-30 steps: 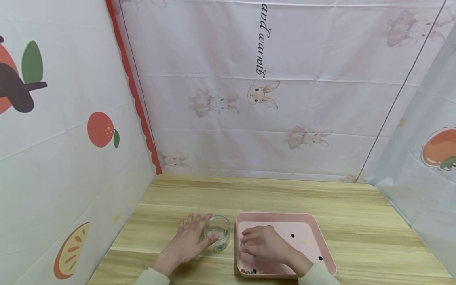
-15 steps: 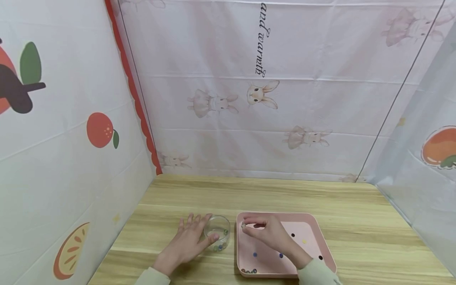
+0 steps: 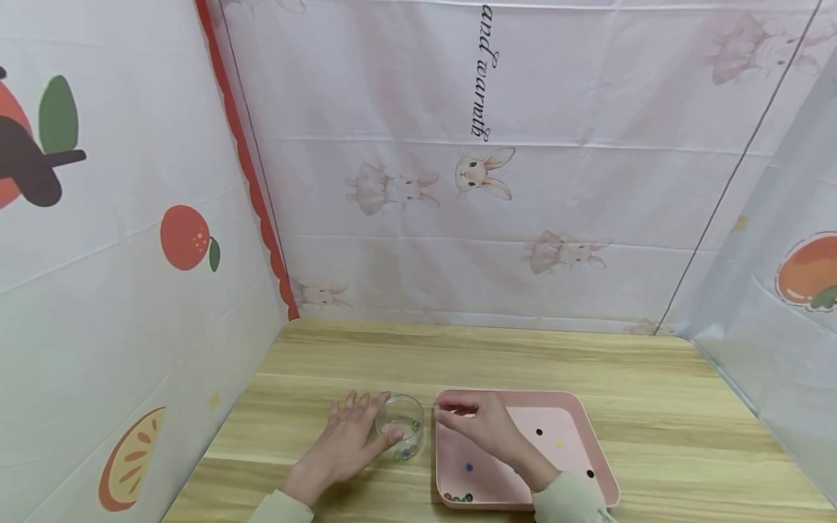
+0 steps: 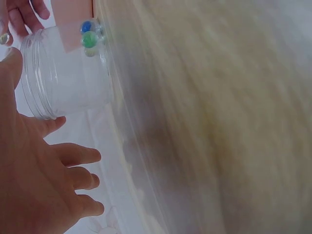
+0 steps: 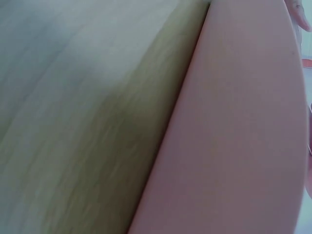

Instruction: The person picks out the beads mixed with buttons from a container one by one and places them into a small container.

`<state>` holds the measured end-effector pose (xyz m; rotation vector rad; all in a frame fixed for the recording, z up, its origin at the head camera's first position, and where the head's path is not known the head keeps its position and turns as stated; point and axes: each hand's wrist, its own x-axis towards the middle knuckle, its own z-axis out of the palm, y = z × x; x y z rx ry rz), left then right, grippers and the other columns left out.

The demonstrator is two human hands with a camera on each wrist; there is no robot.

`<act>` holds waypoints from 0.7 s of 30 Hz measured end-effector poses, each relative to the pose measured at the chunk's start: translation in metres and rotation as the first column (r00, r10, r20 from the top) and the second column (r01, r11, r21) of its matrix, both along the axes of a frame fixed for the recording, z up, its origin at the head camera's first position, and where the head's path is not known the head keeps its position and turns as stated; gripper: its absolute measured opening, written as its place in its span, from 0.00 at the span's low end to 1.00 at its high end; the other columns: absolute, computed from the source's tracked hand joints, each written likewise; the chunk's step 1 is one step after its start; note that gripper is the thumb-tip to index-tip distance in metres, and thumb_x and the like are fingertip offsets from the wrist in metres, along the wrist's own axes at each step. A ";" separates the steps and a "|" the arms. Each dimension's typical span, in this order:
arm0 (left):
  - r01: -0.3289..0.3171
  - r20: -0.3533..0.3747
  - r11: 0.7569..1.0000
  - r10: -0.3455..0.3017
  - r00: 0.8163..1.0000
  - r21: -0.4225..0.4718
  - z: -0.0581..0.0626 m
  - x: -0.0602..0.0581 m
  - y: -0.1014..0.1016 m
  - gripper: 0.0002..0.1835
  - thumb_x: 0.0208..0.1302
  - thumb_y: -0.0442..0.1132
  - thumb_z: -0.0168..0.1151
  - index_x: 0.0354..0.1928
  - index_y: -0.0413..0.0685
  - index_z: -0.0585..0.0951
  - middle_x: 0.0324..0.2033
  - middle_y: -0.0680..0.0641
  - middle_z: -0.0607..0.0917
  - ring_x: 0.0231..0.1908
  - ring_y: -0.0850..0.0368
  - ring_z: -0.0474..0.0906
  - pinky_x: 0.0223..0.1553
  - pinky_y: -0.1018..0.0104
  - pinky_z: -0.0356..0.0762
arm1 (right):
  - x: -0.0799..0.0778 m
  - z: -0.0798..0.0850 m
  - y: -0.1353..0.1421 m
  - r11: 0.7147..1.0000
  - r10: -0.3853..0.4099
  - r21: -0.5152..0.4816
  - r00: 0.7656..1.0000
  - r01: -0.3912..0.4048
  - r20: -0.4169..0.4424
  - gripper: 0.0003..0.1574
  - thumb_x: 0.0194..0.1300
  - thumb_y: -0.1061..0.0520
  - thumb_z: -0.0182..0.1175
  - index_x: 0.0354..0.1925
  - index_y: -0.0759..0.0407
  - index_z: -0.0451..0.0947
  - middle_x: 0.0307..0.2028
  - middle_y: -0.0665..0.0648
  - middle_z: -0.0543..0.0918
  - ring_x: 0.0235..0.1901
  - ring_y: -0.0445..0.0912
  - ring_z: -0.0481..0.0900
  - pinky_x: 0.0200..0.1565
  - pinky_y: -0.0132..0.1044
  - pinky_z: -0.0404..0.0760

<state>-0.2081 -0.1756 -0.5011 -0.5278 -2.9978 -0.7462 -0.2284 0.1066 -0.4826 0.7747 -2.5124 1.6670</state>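
Note:
A clear round jar (image 3: 409, 433) stands upright on the table, left of the pink tray (image 3: 604, 472). Several marbles, one of them green (image 4: 89, 40), lie at its bottom. My left hand (image 3: 346, 442) holds the jar between thumb and index finger near the rim, its other fingers spread apart. Over the tray's left edge is my right hand (image 3: 487, 427), pinching a small clear marble (image 4: 4, 38) between thumb and fingertips. A blue marble (image 3: 468, 467) and a cluster of marbles (image 3: 459, 498) in the near left corner rest in the tray.
Farther right in the tray lie two black pieces, one near the middle (image 3: 539, 432), and a yellow piece (image 3: 560, 443). The wood-grain table (image 3: 523, 356) meets printed cloth walls (image 3: 405, 290) at the back and sides. The tray's outer wall (image 5: 234, 126) fills much of the right wrist view.
My right hand has lifted a marble from the tray's left part and moved it up and left to the tray's edge. My left hand and the jar have stayed put.

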 end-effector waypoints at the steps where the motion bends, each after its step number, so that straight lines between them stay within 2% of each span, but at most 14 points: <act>1: 0.000 0.000 1.000 0.000 1.000 -0.001 0.000 0.000 0.000 0.42 0.77 0.68 0.50 0.83 0.54 0.60 0.77 0.27 0.64 0.80 0.22 0.46 0.76 0.20 0.35 | 0.000 0.000 -0.002 1.000 -0.005 0.003 1.000 0.005 0.008 0.16 0.67 0.49 0.74 0.50 0.53 0.91 0.52 0.54 0.92 0.44 0.38 0.89 0.49 0.33 0.87; 8: 0.000 0.000 1.000 0.000 1.000 0.003 -0.001 0.000 0.001 0.42 0.77 0.68 0.50 0.83 0.55 0.60 0.77 0.27 0.64 0.80 0.22 0.46 0.76 0.20 0.35 | 0.000 0.003 -0.014 0.998 -0.050 0.044 0.998 0.049 0.029 0.17 0.68 0.45 0.73 0.51 0.50 0.91 0.49 0.51 0.93 0.43 0.39 0.87 0.42 0.30 0.85; 12: -0.003 0.000 1.000 0.003 1.000 0.000 -0.001 0.001 0.001 0.42 0.77 0.69 0.50 0.83 0.55 0.60 0.77 0.27 0.64 0.80 0.22 0.46 0.76 0.20 0.35 | 0.000 0.005 -0.019 0.997 -0.056 0.045 0.998 0.055 0.024 0.17 0.69 0.44 0.72 0.51 0.50 0.91 0.49 0.50 0.92 0.45 0.40 0.85 0.44 0.31 0.84; 19: -0.006 -0.004 1.000 0.006 1.000 -0.006 -0.002 0.001 0.001 0.42 0.77 0.69 0.50 0.83 0.55 0.60 0.77 0.27 0.64 0.80 0.22 0.46 0.77 0.21 0.36 | 0.000 0.005 -0.028 0.996 -0.063 0.068 0.997 0.066 -0.036 0.18 0.68 0.43 0.72 0.50 0.50 0.91 0.51 0.48 0.91 0.52 0.47 0.84 0.55 0.47 0.84; 21: -0.006 -0.007 1.000 0.006 1.000 -0.007 -0.002 0.000 0.001 0.41 0.77 0.68 0.50 0.83 0.56 0.60 0.77 0.27 0.64 0.80 0.22 0.47 0.77 0.21 0.36 | 0.000 0.005 -0.030 0.995 -0.066 0.076 0.996 0.070 -0.054 0.18 0.68 0.43 0.72 0.50 0.49 0.91 0.52 0.47 0.91 0.53 0.48 0.85 0.56 0.49 0.84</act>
